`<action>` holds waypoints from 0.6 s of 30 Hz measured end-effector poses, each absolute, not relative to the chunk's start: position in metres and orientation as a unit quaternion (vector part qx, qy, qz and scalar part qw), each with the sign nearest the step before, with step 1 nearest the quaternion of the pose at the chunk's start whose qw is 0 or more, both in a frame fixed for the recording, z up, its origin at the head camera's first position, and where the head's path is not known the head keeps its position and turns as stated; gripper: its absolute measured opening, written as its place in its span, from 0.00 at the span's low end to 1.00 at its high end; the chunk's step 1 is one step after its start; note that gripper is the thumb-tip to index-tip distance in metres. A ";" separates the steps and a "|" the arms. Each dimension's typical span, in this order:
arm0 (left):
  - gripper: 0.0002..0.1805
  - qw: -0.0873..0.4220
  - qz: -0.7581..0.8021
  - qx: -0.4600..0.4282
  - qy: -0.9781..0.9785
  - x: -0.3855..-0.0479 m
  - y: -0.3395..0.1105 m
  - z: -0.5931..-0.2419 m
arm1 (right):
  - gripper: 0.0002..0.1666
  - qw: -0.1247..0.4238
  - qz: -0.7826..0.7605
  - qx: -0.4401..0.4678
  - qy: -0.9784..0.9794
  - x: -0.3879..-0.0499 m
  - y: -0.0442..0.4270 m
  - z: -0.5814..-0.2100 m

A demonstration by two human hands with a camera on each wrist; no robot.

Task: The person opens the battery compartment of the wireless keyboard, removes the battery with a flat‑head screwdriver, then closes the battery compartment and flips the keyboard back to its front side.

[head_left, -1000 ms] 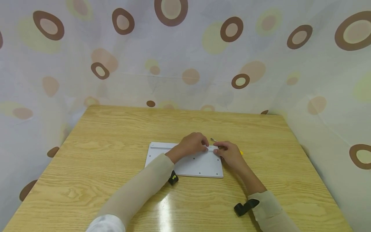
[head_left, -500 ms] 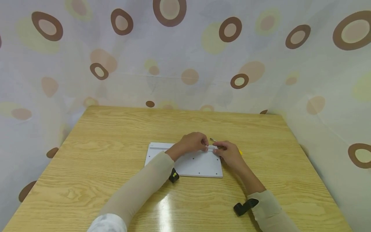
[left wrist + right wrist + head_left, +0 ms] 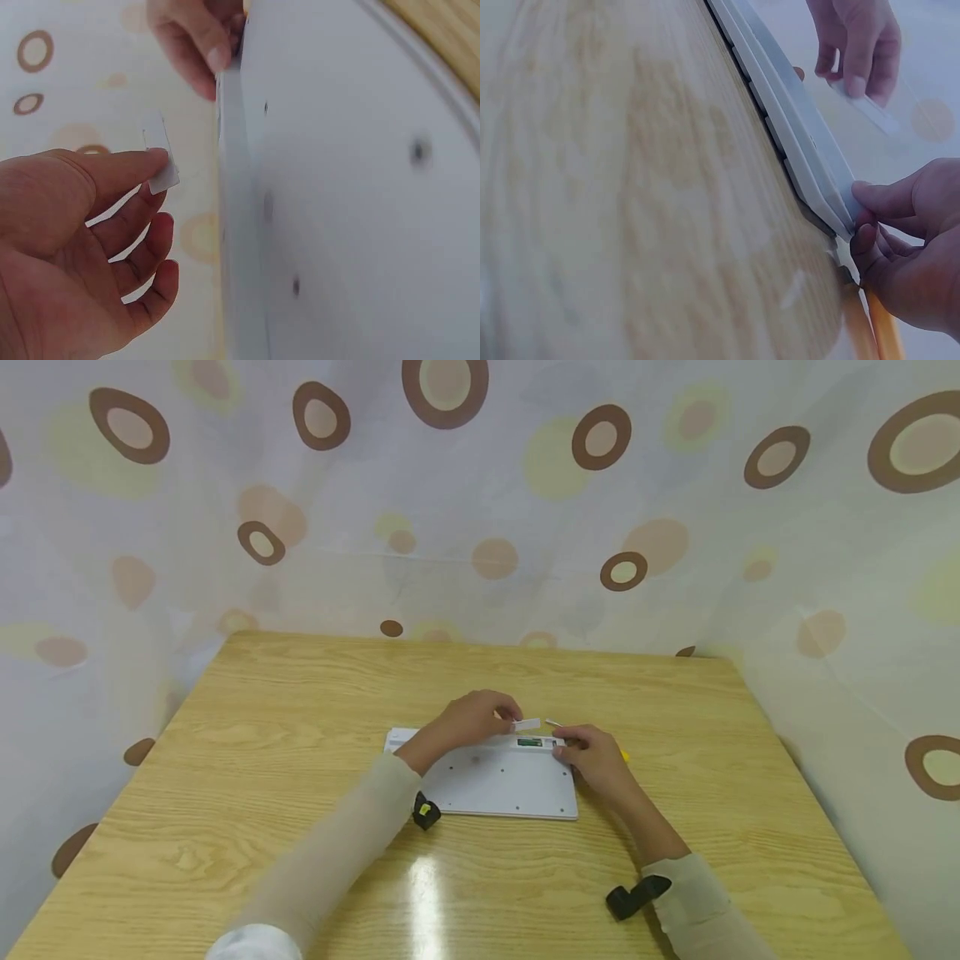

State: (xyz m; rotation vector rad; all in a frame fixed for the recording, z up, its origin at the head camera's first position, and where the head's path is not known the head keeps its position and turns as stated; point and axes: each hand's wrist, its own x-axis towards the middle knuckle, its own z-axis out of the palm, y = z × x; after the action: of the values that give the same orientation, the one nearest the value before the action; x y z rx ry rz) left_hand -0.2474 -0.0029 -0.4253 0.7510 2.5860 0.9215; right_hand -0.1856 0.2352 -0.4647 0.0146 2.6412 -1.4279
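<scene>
A white keyboard [image 3: 495,789] lies face down on the table, its screw-dotted underside up. Near its far right corner the battery compartment [image 3: 529,742] is uncovered, with something green inside, probably a battery. My left hand [image 3: 472,717] pinches a small white battery cover [image 3: 528,724] between thumb and fingertips, just above the far edge. The left wrist view shows this cover [image 3: 163,176] apart from the keyboard. My right hand [image 3: 911,247] grips the keyboard's far right corner between thumb and fingers. The left hand [image 3: 862,45] also appears in the right wrist view.
A screwdriver lies behind my right hand, mostly hidden; its metal shaft [image 3: 553,722] and yellow handle [image 3: 625,756] peek out. The wooden table [image 3: 337,677] runs back to a patterned curtain [image 3: 450,510]. Black wrist cameras sit on both forearms.
The battery cover has come off the keyboard in my left hand, which has moved left and slightly away. The compartment is now exposed. My right hand has stayed at the corner.
</scene>
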 end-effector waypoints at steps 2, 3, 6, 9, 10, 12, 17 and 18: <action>0.10 0.142 0.329 0.249 0.900 -0.248 -0.018 -0.422 | 0.19 0.068 -0.471 0.001 0.879 -0.186 0.235 -0.465; 0.10 0.139 0.333 0.242 0.901 -0.249 -0.027 -0.421 | 0.19 0.068 -0.471 -0.001 0.879 -0.186 0.235 -0.466; 0.10 0.124 0.344 0.224 0.903 -0.253 -0.054 -0.420 | 0.19 0.069 -0.471 -0.002 0.879 -0.187 0.235 -0.466; 0.11 0.111 0.346 0.206 0.909 -0.257 -0.083 -0.420 | 0.19 0.070 -0.468 -0.003 0.881 -0.188 0.235 -0.467; 0.11 0.107 0.342 0.199 0.912 -0.258 -0.092 -0.421 | 0.19 0.070 -0.468 -0.003 0.881 -0.188 0.236 -0.467; 0.11 0.102 0.338 0.185 0.917 -0.260 -0.108 -0.423 | 0.19 0.068 -0.467 -0.005 0.882 -0.188 0.236 -0.467; 0.13 0.102 0.328 0.162 0.925 -0.264 -0.143 -0.429 | 0.19 0.068 -0.469 -0.003 0.880 -0.188 0.237 -0.467; 0.14 0.103 0.325 0.158 0.927 -0.265 -0.149 -0.431 | 0.19 0.068 -0.471 -0.003 0.880 -0.187 0.237 -0.468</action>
State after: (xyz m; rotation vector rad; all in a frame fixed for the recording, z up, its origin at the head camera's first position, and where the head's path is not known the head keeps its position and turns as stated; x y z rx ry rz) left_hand -0.2652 -0.1492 -0.4311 0.4651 2.7340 0.9603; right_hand -0.1874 0.2369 -0.4676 -0.0083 2.6491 -1.4176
